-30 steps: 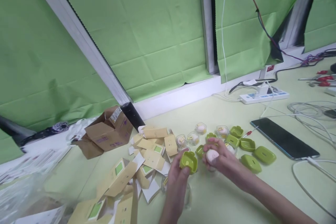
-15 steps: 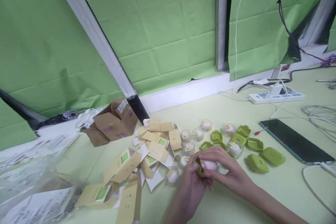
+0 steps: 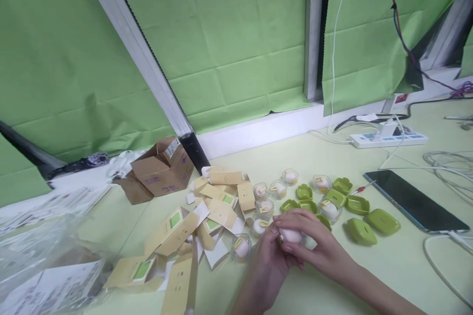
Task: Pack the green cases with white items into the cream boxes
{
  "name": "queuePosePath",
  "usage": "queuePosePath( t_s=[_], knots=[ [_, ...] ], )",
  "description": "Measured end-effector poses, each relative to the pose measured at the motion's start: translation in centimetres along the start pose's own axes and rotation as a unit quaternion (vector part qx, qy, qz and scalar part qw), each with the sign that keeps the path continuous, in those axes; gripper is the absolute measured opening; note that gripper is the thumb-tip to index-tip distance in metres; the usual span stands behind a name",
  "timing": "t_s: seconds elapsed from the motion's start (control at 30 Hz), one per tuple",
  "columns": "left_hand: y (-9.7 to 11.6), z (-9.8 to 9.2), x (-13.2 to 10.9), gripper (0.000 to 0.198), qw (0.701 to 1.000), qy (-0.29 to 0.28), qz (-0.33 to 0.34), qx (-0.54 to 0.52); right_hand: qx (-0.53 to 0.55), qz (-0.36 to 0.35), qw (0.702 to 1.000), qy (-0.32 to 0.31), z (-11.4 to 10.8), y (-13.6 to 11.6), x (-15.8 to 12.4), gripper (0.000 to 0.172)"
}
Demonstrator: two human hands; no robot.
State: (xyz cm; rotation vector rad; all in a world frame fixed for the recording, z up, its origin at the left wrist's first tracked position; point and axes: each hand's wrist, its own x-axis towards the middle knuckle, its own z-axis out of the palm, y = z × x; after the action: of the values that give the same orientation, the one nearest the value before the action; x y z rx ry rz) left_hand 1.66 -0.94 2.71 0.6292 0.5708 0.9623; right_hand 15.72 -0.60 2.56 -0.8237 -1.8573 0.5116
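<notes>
Both hands meet low in the middle of the pale green table (image 3: 388, 266). My right hand (image 3: 314, 243) is closed around a small white rounded piece (image 3: 290, 235). My left hand (image 3: 268, 268) is closed against the same piece from the left; the green shell it held is hidden behind the fingers. Several green plastic shells (image 3: 356, 204) and small clear capsules with white pieces inside (image 3: 260, 191) lie just beyond the hands.
A pile of opened tan cardboard packets (image 3: 218, 211) and a brown carton (image 3: 162, 170) lie to the left. A plastic bag (image 3: 40, 256) fills the lower left. A phone (image 3: 416, 202), a power strip (image 3: 388, 139) and cables (image 3: 449, 162) lie to the right.
The hands have come together: the white piece in my right hand now sits against the green shell in my left, which is covered. The view shifted left and down a little.
</notes>
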Motion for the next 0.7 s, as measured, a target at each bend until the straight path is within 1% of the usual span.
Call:
queuePosePath(
  t_s=[0.1, 0.17, 0.23, 0.33, 0.47, 0.6, 0.7],
  knots=[
    [-0.1, 0.1, -0.04, 0.026, 1.0, -0.02, 0.0, 0.0, 0.023, 0.009, 1.0, 0.017, 0.07, 0.1, -0.29, 0.027],
    [-0.1, 0.2, -0.1, 0.027, 1.0, -0.024, 0.003, -0.001, 0.039, 0.022, 0.998, 0.032, 0.13, 0.22, -0.49, 0.023],
    [-0.12, 0.22, -0.12, 0.028, 1.0, -0.025, 0.0, -0.002, 0.044, 0.031, 0.998, 0.03, 0.21, 0.26, -0.56, 0.021],
    [-0.22, 0.09, -0.06, 0.029, 1.0, -0.02, -0.011, -0.009, 0.028, 0.028, 0.999, 0.014, 0.34, 0.1, -0.35, 0.022],
    [-0.46, -0.14, 0.01, 0.025, 1.0, -0.021, -0.012, 0.004, -0.004, -0.014, 1.0, -0.011, 0.46, -0.29, 0.13, 0.022],
    [-0.65, -0.45, -0.01, 0.022, 0.999, -0.032, -0.017, -0.008, -0.045, -0.047, 0.996, -0.056, 0.44, -0.35, 0.18, 0.027],
    [-0.69, -0.65, 0.02, 0.021, 0.999, -0.031, -0.02, -0.009, -0.049, -0.061, 0.994, -0.078, 0.33, -0.32, 0.0, 0.031]
  ],
)
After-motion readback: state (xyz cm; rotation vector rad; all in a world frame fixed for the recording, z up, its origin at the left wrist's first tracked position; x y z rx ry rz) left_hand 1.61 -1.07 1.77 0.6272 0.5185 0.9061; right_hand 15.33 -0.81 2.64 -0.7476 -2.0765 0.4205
